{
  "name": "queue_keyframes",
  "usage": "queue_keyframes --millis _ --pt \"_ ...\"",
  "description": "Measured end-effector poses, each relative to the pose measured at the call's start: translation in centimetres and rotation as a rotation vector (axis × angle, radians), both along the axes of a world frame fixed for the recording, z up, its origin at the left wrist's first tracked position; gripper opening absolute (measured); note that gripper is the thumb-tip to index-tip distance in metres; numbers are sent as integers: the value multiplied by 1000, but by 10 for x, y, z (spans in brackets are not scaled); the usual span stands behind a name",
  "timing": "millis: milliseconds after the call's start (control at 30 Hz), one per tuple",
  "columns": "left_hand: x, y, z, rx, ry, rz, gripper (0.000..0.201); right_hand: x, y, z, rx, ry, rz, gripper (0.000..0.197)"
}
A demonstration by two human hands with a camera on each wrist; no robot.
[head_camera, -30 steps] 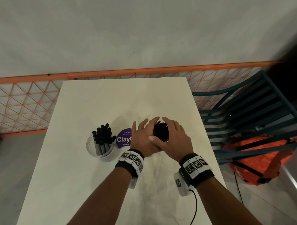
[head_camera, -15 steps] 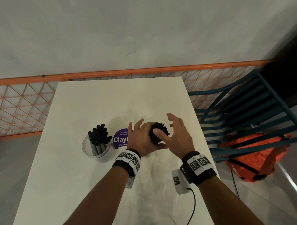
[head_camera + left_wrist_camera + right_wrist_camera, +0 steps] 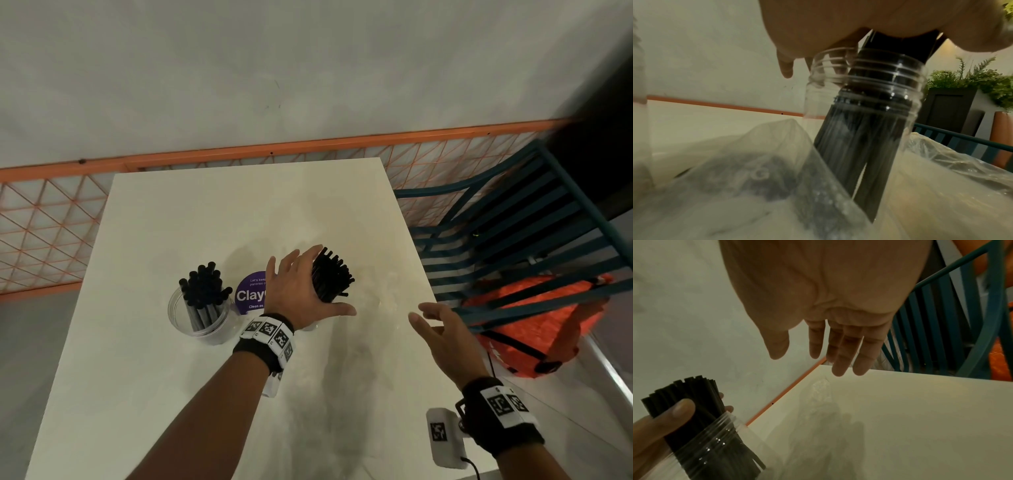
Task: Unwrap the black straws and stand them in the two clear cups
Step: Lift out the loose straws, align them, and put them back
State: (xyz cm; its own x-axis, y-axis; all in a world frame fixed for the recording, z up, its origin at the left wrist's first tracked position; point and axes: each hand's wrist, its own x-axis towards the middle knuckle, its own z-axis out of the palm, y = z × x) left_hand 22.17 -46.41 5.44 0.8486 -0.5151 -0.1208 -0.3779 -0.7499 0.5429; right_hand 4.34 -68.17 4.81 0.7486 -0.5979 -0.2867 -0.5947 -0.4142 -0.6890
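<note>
One clear cup (image 3: 200,315) stands left of centre on the white table (image 3: 205,212), filled with upright black straws (image 3: 203,284). My left hand (image 3: 301,287) grips a second bundle of black straws (image 3: 334,277) that leans in the other clear cup (image 3: 867,81); this cup (image 3: 715,443) is mostly hidden under the hand in the head view. In the right wrist view the left thumb (image 3: 674,412) presses on the bundle and fingertips curl behind it. My right hand (image 3: 442,329) hovers open near the table's right edge and holds nothing.
Clear plastic wrap (image 3: 756,162) lies crumpled beside the held cup. A purple round sticker (image 3: 250,294) sits between the cups. A teal slatted chair (image 3: 513,222) with an orange bag (image 3: 534,322) stands right of the table. An orange mesh fence runs behind.
My right hand let go of the straw bundle and drew back to the right, opening. The left hand stayed on the bundle, which now leans to the right.
</note>
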Motion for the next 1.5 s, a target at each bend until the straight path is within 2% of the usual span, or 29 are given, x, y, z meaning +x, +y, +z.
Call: queue_keyframes --millis 167,300,367,433,500,567,633,700,767,800,867,933,1000,1067,1133,1233,1267,1300,1333,1367,1400,1433,1467,1500 --pt "0 1 3 3 -1 -1 131 -7 2 -12 18 32 0 46" --pt "-1 2 5 -14 17 -8 142 -6 2 -23 1 51 -20 46" --pt "-5 8 10 -103 45 8 147 -6 1 -26 -32 100 -54 51" --pt "-12 20 12 -286 100 94 147 -6 2 -29 -35 162 -102 63" --pt "-26 38 5 -470 153 225 130 -5 8 -30 -4 268 -116 88" --pt "-48 58 -8 -485 119 319 93 -4 21 -32 16 393 -76 112" --pt "-73 76 -18 -313 69 382 67 -2 41 -31 31 483 -47 120" --pt "-98 91 -27 -83 163 429 68 0 62 -33 57 525 -40 120" --pt "-119 100 -35 158 391 429 87 1 80 -45 60 561 -16 114" --pt "-128 102 -40 248 492 411 98 2 87 -52 43 572 9 103" --pt "-140 98 -49 325 616 357 105 0 93 -67 16 551 62 63" --pt "-150 92 -57 263 647 309 92 -4 98 -69 25 487 100 29" --pt "-150 86 -62 92 690 317 69 -12 99 -60 44 391 104 19" --pt "-146 82 -57 -155 861 368 57 -28 99 -42 151 269 103 36" --pt "-146 78 -43 -346 1046 376 50 -52 108 -17 210 149 231 64" --pt "-151 71 -11 -459 1224 251 30 -80 140 13 26 176 523 105" --pt "-155 69 -3 -433 1252 174 30 -84 153 14 -64 201 561 106" --pt "-157 68 4 -353 1185 57 34 -87 162 12 -145 214 561 94" --pt "-156 68 12 -212 1004 -88 42 -87 166 11 -231 221 533 72" --pt "-154 70 15 -47 754 -192 53 -87 168 12 -319 226 502 48" --pt "-151 73 19 78 499 -217 65 -86 168 19 -370 228 474 30" --pt "-149 76 25 67 335 -175 72 -86 166 25 -374 195 457 22" --pt "-148 79 28 -51 283 -126 77 -85 164 32 -352 128 449 24" --pt "-147 82 30 -237 376 -91 82 -84 162 38 -305 24 412 30"
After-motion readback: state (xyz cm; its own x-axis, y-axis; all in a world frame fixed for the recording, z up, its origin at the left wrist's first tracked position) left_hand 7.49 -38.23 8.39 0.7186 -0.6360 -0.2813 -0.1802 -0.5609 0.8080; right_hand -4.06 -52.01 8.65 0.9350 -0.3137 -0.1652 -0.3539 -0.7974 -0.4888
